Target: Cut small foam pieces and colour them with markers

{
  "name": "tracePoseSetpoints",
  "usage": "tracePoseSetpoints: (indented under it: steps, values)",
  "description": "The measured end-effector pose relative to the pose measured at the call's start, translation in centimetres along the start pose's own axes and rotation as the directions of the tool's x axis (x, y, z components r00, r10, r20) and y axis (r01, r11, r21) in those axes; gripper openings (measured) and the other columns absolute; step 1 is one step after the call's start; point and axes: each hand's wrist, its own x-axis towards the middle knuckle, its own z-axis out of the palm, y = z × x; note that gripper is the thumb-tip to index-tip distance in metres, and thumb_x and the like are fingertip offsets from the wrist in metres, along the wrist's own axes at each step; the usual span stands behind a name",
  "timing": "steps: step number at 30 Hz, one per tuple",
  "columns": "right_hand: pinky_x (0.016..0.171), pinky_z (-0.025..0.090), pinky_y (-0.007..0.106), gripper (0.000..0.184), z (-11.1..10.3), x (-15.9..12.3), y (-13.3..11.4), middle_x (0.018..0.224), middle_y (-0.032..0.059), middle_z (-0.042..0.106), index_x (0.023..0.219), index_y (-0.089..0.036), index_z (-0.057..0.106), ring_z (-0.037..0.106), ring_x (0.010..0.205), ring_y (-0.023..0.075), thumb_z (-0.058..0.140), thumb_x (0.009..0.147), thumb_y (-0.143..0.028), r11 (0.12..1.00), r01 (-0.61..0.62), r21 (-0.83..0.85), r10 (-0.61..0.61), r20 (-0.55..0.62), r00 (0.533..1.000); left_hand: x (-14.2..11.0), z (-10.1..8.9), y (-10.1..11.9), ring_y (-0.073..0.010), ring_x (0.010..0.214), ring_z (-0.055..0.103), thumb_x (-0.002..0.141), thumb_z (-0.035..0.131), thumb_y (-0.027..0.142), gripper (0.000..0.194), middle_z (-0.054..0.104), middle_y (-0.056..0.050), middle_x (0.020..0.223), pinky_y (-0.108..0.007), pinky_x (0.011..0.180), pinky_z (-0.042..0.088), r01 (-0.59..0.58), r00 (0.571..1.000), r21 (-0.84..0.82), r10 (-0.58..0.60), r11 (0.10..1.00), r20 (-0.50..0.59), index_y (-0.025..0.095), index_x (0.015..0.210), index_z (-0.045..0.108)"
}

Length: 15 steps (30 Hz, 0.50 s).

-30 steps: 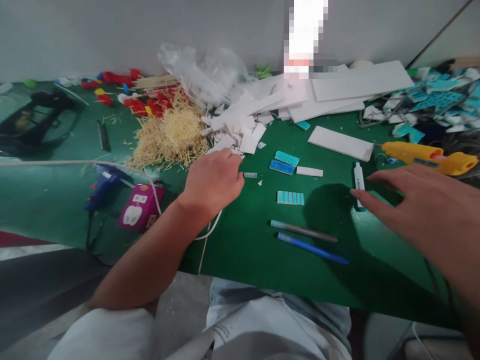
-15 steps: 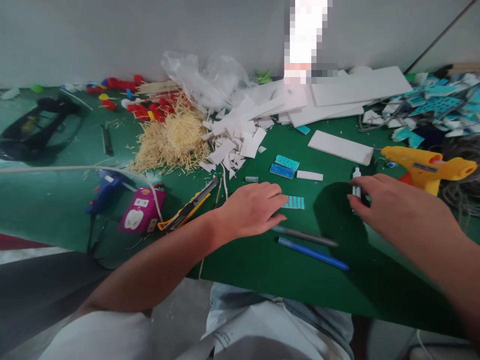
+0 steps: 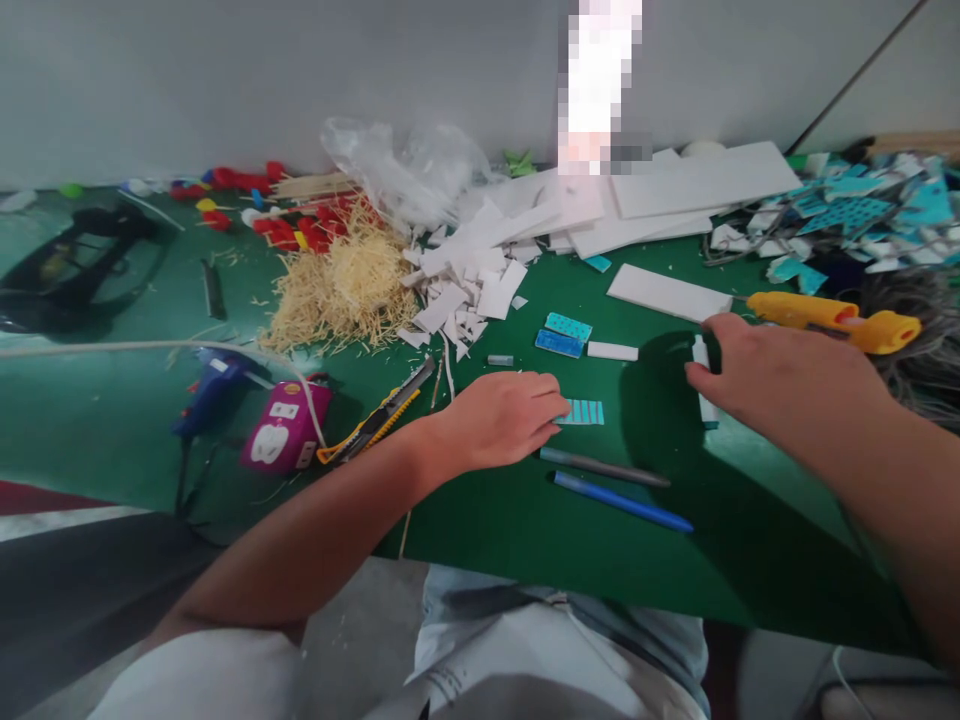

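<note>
My left hand [image 3: 502,420] rests low over the table, its fingers closed at the left end of a small blue-and-white striped strip [image 3: 589,412]. At the right, my right hand [image 3: 780,370] has thumb and forefinger apart around a small white tube [image 3: 706,405] lying on the table; the thumb crosses the tube. Beyond the strip lie a dotted turquoise piece [image 3: 568,326], a blue piece [image 3: 559,344] and a narrow white block [image 3: 613,351]. A grey pen [image 3: 604,468] and a blue pen [image 3: 624,502] are on the near side.
A yellow glue gun [image 3: 802,308] lies beyond my right hand, by a white foam strip [image 3: 669,293]. Left are a yellow-and-black utility knife [image 3: 380,412], a purple power socket [image 3: 286,425] and a blue glue gun [image 3: 217,385]. White scraps [image 3: 469,285] and straw shreds [image 3: 352,280] lie behind.
My right hand has shifted up along the white tube, and its thumb and forefinger have spread. My left hand stays at the striped strip. The view has shifted slightly.
</note>
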Motion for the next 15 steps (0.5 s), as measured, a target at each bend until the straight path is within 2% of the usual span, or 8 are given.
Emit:
tracePoseSetpoints:
  steps: [4, 7, 9, 11, 13, 15]
  values:
    - [0.056, 0.041, 0.036, 0.039, 0.1, -0.4, -0.4, 0.097, 0.0208, 0.077, 0.128, -0.014, 0.063, 0.072, 0.082, 0.034, 0.05, 0.094, -0.029, 0.999, 0.011, 0.033, -0.013, 0.051, 0.999, 0.4, 0.2, 0.0, -0.0175, 0.091, 0.071, 0.098, 0.07, 0.03, 0.013, 0.074, -0.004, 0.1, -0.027, 0.075, 0.051, 0.071, 0.997, -0.031, -0.071, 0.997, -0.001, 0.018, 0.103, 0.069]
    - [0.059, 0.042, 0.037, 0.047, 0.2, -0.5, -0.5, 0.1, 0.0198, 0.077, 0.138, -0.013, 0.059, 0.071, 0.084, 0.0343, 0.047, 0.094, -0.028, 1.0, 0.01, 0.027, -0.012, 0.058, 0.998, 1.0, 0.4, 0.1, -0.0171, 0.083, 0.07, 0.098, 0.068, 0.032, 0.014, 0.071, -0.002, 0.093, -0.027, 0.069, 0.049, 0.157, 0.988, -0.035, -0.157, 0.987, -0.007, 0.018, 0.099, 0.067]
    - [0.061, 0.044, 0.038, 0.049, 0.1, -0.3, -0.4, 0.103, 0.0213, 0.076, 0.139, -0.012, 0.057, 0.072, 0.089, 0.0366, 0.045, 0.096, -0.03, 1.0, -0.012, 0.016, 0.012, 0.061, 0.998, 1.4, 0.5, 0.1, -0.0177, 0.083, 0.07, 0.099, 0.066, 0.031, 0.013, 0.071, -0.003, 0.096, -0.028, 0.067, 0.049, 0.216, 0.976, -0.033, -0.216, 0.976, -0.017, 0.018, 0.1, 0.066]
    - [0.064, 0.047, 0.04, 0.047, 0.2, -0.1, 0.0, 0.108, 0.0227, 0.075, 0.137, -0.013, 0.058, 0.072, 0.095, 0.0389, 0.046, 0.097, -0.034, 0.999, -0.035, 0.012, 0.035, 0.052, 0.998, 1.7, 0.6, 0.0, -0.0189, 0.092, 0.072, 0.1, 0.065, 0.03, 0.015, 0.072, -0.005, 0.11, -0.028, 0.071, 0.052, 0.257, 0.966, -0.034, -0.258, 0.966, -0.03, 0.018, 0.109, 0.065]
    - [0.067, 0.049, 0.043, 0.046, 0.6, 0.3, 0.5, 0.112, 0.0228, 0.075, 0.133, -0.016, 0.06, 0.071, 0.099, 0.0407, 0.051, 0.094, -0.039, 1.0, -0.019, 0.02, 0.019, 0.005, 1.0, 2.0, 0.6, -0.2, -0.02, 0.108, 0.072, 0.099, 0.065, 0.03, 0.028, 0.069, -0.007, 0.129, -0.028, 0.078, 0.056, 0.266, 0.963, -0.046, -0.268, 0.963, -0.036, 0.02, 0.125, 0.062]
    - [0.07, 0.052, 0.047, 0.049, 1.2, 0.9, 0.9, 0.113, 0.0223, 0.074, 0.13, -0.016, 0.063, 0.07, 0.101, 0.0421, 0.055, 0.09, -0.043, 0.996, 0.084, 0.03, -0.079, -0.14, 0.987, 2.2, 0.7, -0.3, -0.0204, 0.122, 0.069, 0.1, 0.064, 0.027, 0.039, 0.065, -0.008, 0.141, -0.028, 0.086, 0.058, 0.234, 0.971, -0.069, -0.236, 0.97, -0.029, 0.021, 0.137, 0.057]
